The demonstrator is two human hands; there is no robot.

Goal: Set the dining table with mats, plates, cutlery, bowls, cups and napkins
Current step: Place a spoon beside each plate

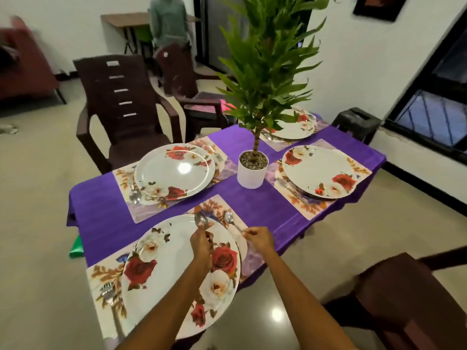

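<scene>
We look down on a dining table (252, 213) w/ a purple cloth, four places laid. At the near edge, the left hand (201, 242) grips a spoon (200, 219) by its handle, fingers curled round it, bowl end raised over the far rim of the near plate (174, 269). The right hand (256, 237) pinches the handle tip of a second spoon (231, 221), which lies on the near mat (106, 279) just right of that plate. A fork (107, 290) rests on the same mat at the plate's left.

At the left edge, another floral plate (174, 170) sits on its mat (141, 210), a spoon (134, 194) beside it at the near-left. At the right edge, a third plate (319, 170) sits on a mat (316, 208) w/ cutlery (290, 189) partly tucked under its near rim. A fourth plate (295, 127) stands at the far end, half hidden by leaves.

At centre: a potted plant (252, 170) in a white pot. Brown chairs (121, 109) stand beyond the left edge; another chair (409, 299) near the right corner. A person (168, 24) stands in the background, blurred.
</scene>
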